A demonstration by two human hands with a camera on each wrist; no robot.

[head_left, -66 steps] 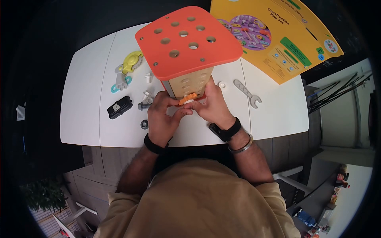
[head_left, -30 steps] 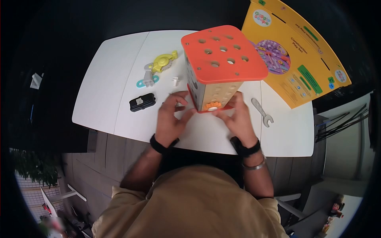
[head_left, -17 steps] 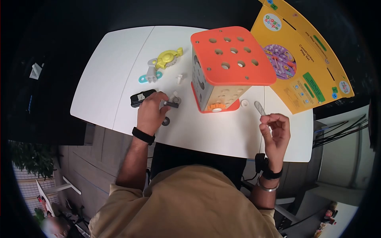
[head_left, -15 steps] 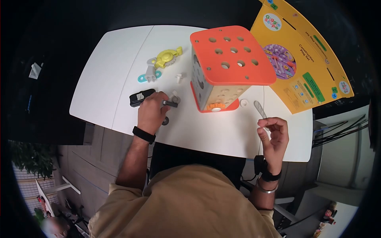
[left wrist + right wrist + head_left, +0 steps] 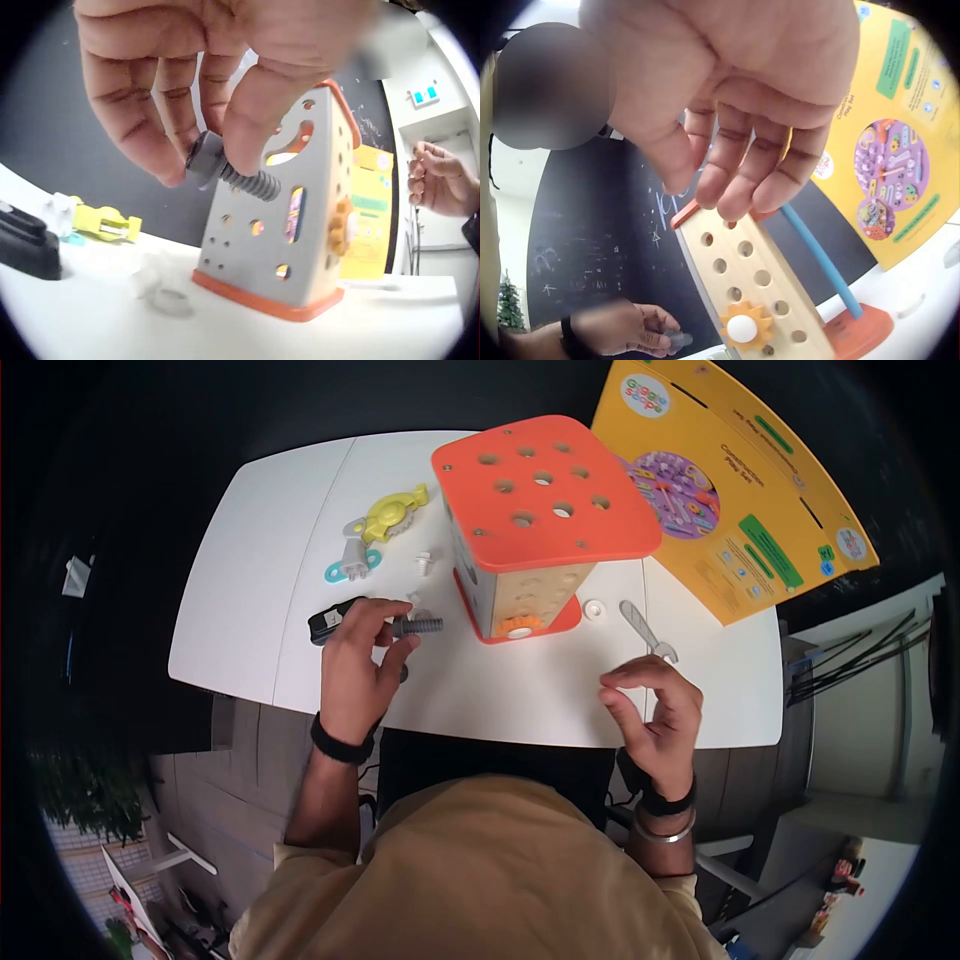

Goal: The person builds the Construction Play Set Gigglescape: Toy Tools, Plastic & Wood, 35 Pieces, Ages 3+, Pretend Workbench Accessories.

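My left hand (image 5: 358, 670) pinches a grey toy bolt (image 5: 420, 626) by its head between thumb and fingers. Its threaded end points toward the toy box, as the left wrist view shows the bolt (image 5: 251, 182) raised above the table. My right hand (image 5: 658, 715) is in the air over the front right of the table, fingers loosely curled and holding nothing. Between the hands stands a wooden box with a red perforated top (image 5: 545, 490). An orange gear (image 5: 505, 628) with a white centre (image 5: 521, 632) sits low on its near side panel.
A grey wrench (image 5: 645, 625) and a white ring (image 5: 594, 610) lie right of the box. To the left are a black case (image 5: 326, 624), a yellow toy piece (image 5: 393, 515), a white bolt (image 5: 424, 563) and a dark nut (image 5: 403, 674). A yellow carton (image 5: 745, 490) stands behind.
Both hands have left the gear at the box's base. My left hand has picked up the grey bolt and raised it; my right hand moved out near the wrench, then slightly back left.
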